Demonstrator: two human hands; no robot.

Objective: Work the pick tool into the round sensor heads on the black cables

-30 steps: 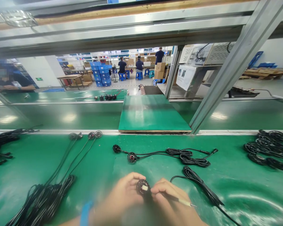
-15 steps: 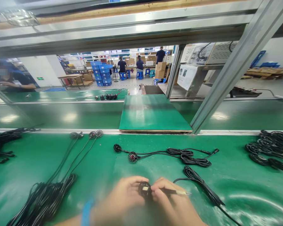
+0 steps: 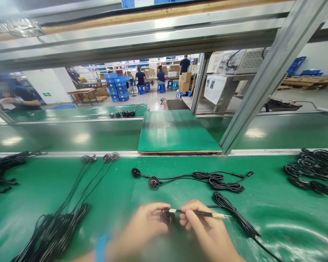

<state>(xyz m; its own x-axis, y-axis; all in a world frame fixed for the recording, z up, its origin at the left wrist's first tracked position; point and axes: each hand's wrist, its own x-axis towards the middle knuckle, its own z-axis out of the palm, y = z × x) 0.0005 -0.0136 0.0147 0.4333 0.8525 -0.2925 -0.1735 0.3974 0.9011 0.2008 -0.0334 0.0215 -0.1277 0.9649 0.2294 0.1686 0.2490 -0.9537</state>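
My left hand (image 3: pixel 146 223), with a blue band at the wrist, grips a round black part (image 3: pixel 167 217) by its rim at the lower middle. Between the thumb and fingers of my right hand (image 3: pixel 203 227) is a slim black pen-like tool (image 3: pixel 202 213) with pale ends. Its left tip is at the upper edge of the round part. A coiled black cable (image 3: pixel 235 214) lies to the right, its thin end running behind my right hand. Beyond my hands rest two round parts (image 3: pixel 153 182) with coiled cables.
Cable bundles (image 3: pixel 54 229) lie at the lower left, more cables (image 3: pixel 5 163) at the far left, and round parts with cables (image 3: pixel 311 171) at the right. A raised green board (image 3: pixel 177 131) and slanted metal post (image 3: pixel 262 87) stand behind. People are further back.
The pen-like tool has moved up and right with my right hand, and its left tip now shows at the part's upper edge. The round part has tilted slightly in my left hand.
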